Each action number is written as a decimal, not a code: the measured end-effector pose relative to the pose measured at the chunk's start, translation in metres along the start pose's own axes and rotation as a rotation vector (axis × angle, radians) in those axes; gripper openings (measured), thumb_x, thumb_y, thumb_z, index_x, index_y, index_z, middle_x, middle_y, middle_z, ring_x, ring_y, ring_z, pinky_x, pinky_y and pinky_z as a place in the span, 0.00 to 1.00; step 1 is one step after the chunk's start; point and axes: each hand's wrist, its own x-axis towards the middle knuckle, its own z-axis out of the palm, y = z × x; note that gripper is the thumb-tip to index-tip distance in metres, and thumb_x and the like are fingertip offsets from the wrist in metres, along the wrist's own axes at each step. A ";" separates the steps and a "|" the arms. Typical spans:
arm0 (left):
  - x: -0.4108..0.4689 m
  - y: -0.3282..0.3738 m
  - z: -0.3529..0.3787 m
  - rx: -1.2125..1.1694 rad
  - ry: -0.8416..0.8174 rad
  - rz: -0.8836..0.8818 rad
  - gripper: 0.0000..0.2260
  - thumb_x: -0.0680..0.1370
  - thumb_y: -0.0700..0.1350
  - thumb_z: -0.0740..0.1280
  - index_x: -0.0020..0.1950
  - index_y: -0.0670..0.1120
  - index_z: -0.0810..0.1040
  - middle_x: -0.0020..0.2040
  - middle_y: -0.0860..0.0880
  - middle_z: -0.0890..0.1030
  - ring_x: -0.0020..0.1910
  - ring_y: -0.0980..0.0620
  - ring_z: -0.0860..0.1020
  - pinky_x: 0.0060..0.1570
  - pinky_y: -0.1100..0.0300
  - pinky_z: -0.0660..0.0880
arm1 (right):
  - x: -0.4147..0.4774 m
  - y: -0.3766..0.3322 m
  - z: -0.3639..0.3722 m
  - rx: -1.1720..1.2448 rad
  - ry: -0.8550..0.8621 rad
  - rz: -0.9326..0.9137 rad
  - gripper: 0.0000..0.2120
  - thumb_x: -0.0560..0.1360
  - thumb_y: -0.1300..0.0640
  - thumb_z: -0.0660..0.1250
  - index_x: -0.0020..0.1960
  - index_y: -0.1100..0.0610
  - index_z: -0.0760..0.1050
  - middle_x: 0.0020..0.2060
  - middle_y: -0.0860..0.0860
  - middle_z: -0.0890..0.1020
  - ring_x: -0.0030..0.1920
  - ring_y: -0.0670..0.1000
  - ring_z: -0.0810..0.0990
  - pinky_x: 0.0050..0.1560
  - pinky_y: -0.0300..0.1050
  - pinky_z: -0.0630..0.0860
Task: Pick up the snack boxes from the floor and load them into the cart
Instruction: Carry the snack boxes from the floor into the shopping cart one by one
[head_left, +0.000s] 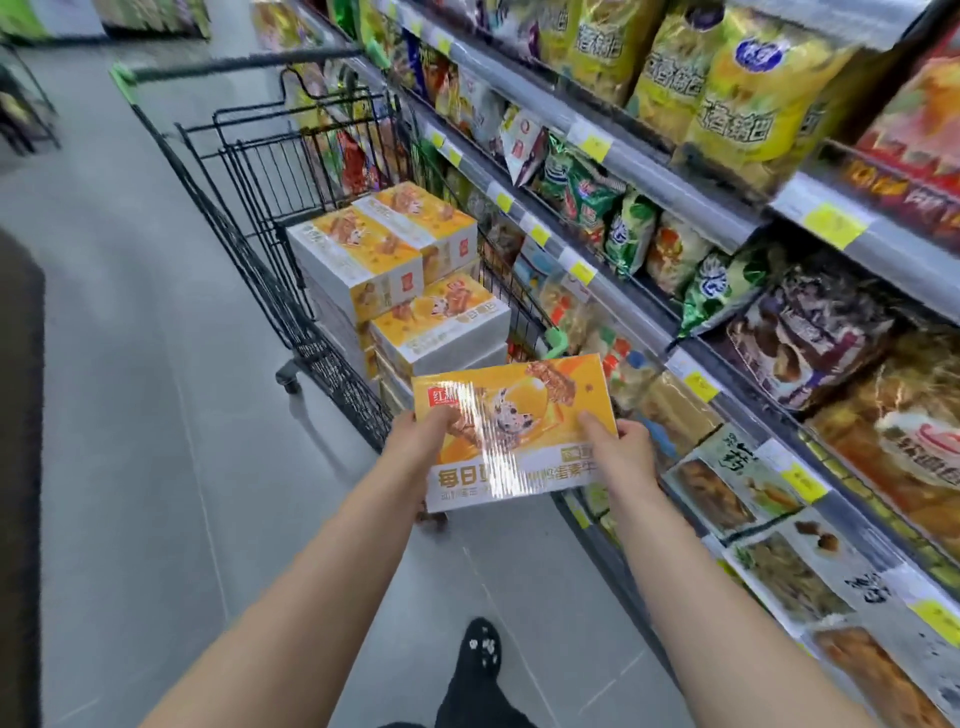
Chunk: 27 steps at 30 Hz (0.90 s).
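Note:
I hold a flat orange and white snack box in both hands, just in front of the near end of the black wire cart. My left hand grips its left edge with the thumb on top. My right hand grips its right edge the same way. Inside the cart, several matching snack boxes are stacked in layers, the nearest stack lower than the far one.
Shelves full of snack bags run along the right side, close to the cart. Grey tiled floor lies open to the left. My leg and black shoe show at the bottom. A dark mat edges the far left.

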 end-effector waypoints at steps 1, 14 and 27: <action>0.013 0.013 0.004 -0.022 0.005 0.003 0.10 0.76 0.47 0.64 0.56 0.46 0.72 0.53 0.43 0.80 0.43 0.47 0.79 0.35 0.58 0.72 | 0.001 -0.026 0.004 0.004 -0.017 -0.009 0.41 0.57 0.28 0.64 0.60 0.55 0.75 0.53 0.51 0.82 0.51 0.55 0.82 0.53 0.56 0.79; 0.153 0.099 -0.009 -0.104 0.053 -0.149 0.10 0.77 0.45 0.63 0.56 0.43 0.76 0.48 0.44 0.82 0.39 0.47 0.80 0.39 0.55 0.77 | 0.125 -0.152 0.097 -0.193 -0.148 -0.084 0.35 0.68 0.36 0.66 0.67 0.57 0.70 0.64 0.54 0.76 0.61 0.58 0.77 0.61 0.57 0.74; 0.262 0.145 -0.028 -0.124 0.048 -0.328 0.39 0.63 0.56 0.68 0.73 0.48 0.63 0.67 0.41 0.73 0.61 0.40 0.75 0.57 0.40 0.75 | 0.213 -0.225 0.187 -0.412 -0.210 -0.121 0.30 0.77 0.44 0.62 0.74 0.57 0.63 0.71 0.54 0.69 0.68 0.58 0.70 0.62 0.53 0.70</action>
